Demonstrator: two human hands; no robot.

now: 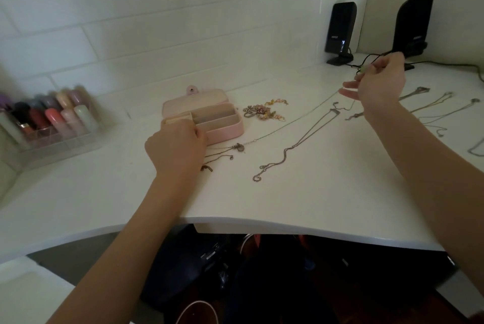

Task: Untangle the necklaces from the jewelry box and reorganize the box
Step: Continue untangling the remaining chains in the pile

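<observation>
Untangling looks mostly done: several necklaces lie separate on the surface. Jewelry box is open, compartments look empty, refill pending. Left hand rests on the box's near end, fingers curled. Right hand pinches a dark cord necklace, lower fingers spread.

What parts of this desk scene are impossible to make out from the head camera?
- Front left corner of the pink jewelry box: covered by the left hand.
- Bottles in the clear tray: motion-blurred, labels unreadable.
- Small pendant pinched by the right hand: too small, partly hidden by fingers.
- Chain at the right edge: cut off by the frame.
</observation>
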